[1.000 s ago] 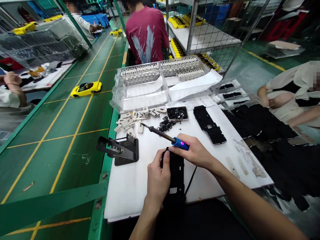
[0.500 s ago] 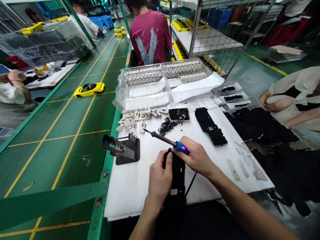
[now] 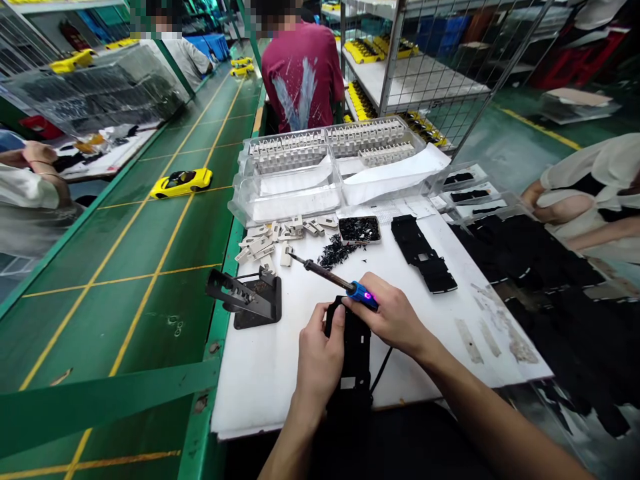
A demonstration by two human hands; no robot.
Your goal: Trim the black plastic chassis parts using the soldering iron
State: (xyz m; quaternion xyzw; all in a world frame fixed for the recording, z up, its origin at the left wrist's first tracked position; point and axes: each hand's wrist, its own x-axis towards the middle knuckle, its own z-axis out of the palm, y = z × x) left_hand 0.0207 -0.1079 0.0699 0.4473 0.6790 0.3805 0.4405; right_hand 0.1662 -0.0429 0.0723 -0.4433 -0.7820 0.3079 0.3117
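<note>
My left hand point(image 3: 321, 357) is closed round the left edge of a black plastic plate point(image 3: 356, 353), thumb on top, near the table's front edge. A blue-handled soldering iron point(image 3: 363, 295) is gripped in my right hand point(image 3: 393, 313), whose fingers also touch the plate's upper end. The iron's tip points up and left, close to a small white part point(image 3: 286, 254). More white parts point(image 3: 260, 245) lie loose behind it. Small black pieces point(image 3: 334, 253) are heaped beside a filled box point(image 3: 359, 229). Another black plate point(image 3: 424, 253) rests at the right.
A black iron stand point(image 3: 257, 301) is on the table's left side. Clear trays point(image 3: 290, 200) of white parts stand at the back. A green conveyor point(image 3: 145, 253) carries a yellow toy car point(image 3: 183, 182). Black plates point(image 3: 530, 250) are piled at the right, near a person's arms. Other people sit around.
The whole view has shifted slightly, moving the table and conveyor a little to the right in the picture. My hands keep the same hold on the plate and iron.
</note>
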